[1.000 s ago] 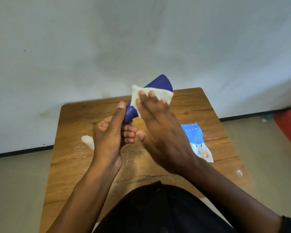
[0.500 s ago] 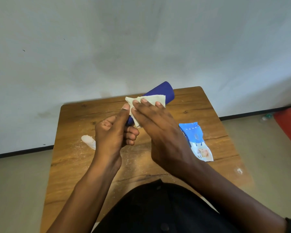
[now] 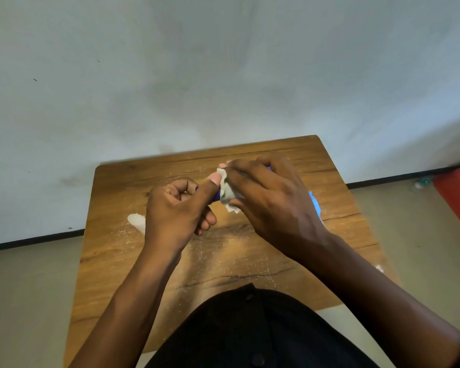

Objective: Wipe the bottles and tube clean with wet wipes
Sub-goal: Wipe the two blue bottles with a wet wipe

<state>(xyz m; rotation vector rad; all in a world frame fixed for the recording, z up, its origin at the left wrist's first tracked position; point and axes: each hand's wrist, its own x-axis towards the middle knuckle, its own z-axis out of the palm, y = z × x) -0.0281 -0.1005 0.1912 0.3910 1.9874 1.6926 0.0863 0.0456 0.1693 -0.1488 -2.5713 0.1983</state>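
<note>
Left hand fingers clamp the blue bottle end; right hand fingers wrap the wet wipe around it, above the table. Risk: damp plastic may slip from the fingers.

Left hand fisted, right hand curled, fingers seemingly clamped.

tube between both hands above the table, wipe pack right, white object left
</note>
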